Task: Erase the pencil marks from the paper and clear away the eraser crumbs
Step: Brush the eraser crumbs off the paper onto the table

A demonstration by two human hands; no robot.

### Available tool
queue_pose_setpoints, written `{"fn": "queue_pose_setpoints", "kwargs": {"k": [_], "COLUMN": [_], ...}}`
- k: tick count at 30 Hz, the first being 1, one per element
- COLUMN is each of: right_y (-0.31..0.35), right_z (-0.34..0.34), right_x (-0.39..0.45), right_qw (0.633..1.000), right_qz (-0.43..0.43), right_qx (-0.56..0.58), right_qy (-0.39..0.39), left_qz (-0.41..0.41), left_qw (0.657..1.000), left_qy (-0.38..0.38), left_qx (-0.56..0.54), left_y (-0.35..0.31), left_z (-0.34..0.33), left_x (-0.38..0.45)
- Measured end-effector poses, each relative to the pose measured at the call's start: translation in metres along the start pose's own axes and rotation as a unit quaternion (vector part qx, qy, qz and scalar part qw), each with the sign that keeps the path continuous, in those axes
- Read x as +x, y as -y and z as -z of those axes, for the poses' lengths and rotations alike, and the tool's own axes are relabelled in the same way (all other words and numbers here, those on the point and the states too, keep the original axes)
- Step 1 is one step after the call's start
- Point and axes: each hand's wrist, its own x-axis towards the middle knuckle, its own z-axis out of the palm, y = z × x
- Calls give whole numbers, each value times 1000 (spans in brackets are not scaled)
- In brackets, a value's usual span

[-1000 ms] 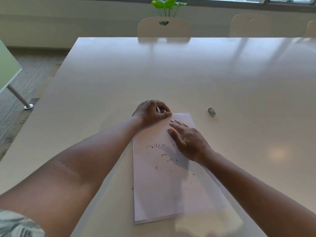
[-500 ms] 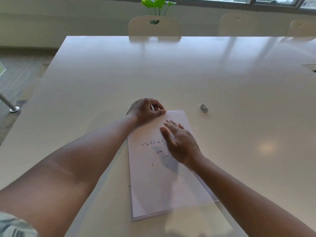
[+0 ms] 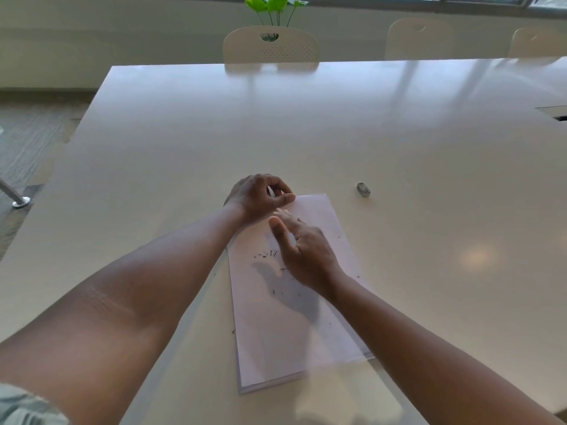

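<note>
Paper (image 3: 306,342) lies flat on the table (image 3: 399,142), long edge running away from the person, near the front edge. Dark eraser crumbs (image 3: 266,254) scattered across its middle; a few strays toward the right edge and one or two just off the left edge on the table. No pencil marks visible on the sheet, so erasing looks done — the step in hand is judged to be sweeping the crumbs off.

Left hand (image 3: 260,196) sits at the far left corner of the paper, fingers curled with thumb against forefinger, apparently pinching or pinning that corner; exact hold not clear. Right hand (image 3: 303,250) hovers over the crumbs, fingers loosely extended, nothing in it; shadow below suggests it is just above the sheet.

To do it well: keep the corner anchored, brush with the side of the hand in one direction toward a free edge — light pressure, so crumbs roll rather than smear. Collect the strays afterwards.

Eraser (image 3: 363,190) rests on the table, near the far right corner, apart from both hands.
</note>
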Motion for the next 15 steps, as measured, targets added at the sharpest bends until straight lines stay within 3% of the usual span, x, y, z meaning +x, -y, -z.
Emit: {"fn": "queue_pose_setpoints", "kwargs": {"k": [4,7,11,15], "right_y": [-21,-19,2,10], "right_z": [4,-3,-16,-10], "right_x": [4,-2,-12,-16], "right_qw": [992,986,992,997], "right_qz": [-47,-12,42,38], "right_qx": [-113,-149,-56,48], "right_qy": [17,68,107,37], "left_qz": [-10,-6,0,4], "left_qw": [1000,1000,1000,1000], "left_qy": [-8,-4,-10,-16], "left_qx": [7,7,3,-1], "left_y": [0,0,-1,0], "left_z": [0,-1,-2,-2], "left_x": [-1,0,-1,-3]}}
